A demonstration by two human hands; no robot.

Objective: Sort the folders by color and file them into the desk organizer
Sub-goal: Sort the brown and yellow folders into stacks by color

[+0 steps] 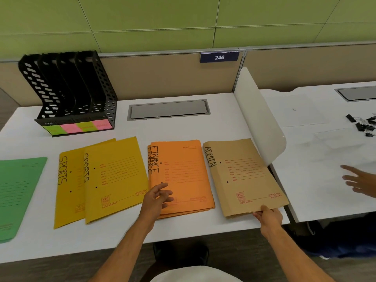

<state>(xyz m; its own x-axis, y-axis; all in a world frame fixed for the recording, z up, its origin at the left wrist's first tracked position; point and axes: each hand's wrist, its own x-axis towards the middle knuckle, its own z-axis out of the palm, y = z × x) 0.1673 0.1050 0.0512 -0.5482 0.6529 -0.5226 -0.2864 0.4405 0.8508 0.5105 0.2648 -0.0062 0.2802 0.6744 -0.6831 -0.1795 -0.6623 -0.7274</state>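
Observation:
Folders lie in a row on the white desk: a green folder at the far left, two overlapping yellow SPORTS folders, a stack of orange FINANCE folders and a brown ADMIN folder. The black desk organizer stands at the back left, its slots empty, with green and pink labels along its front. My left hand hovers over the near left corner of the orange stack, fingers loosely bent. My right hand pinches the near right corner of the brown folder.
A white divider panel stands at the desk's right edge, touching the brown folder. A grey cable hatch sits in the desk's middle back. On the neighbouring desk lie black binder clips, and another person's hand reaches in.

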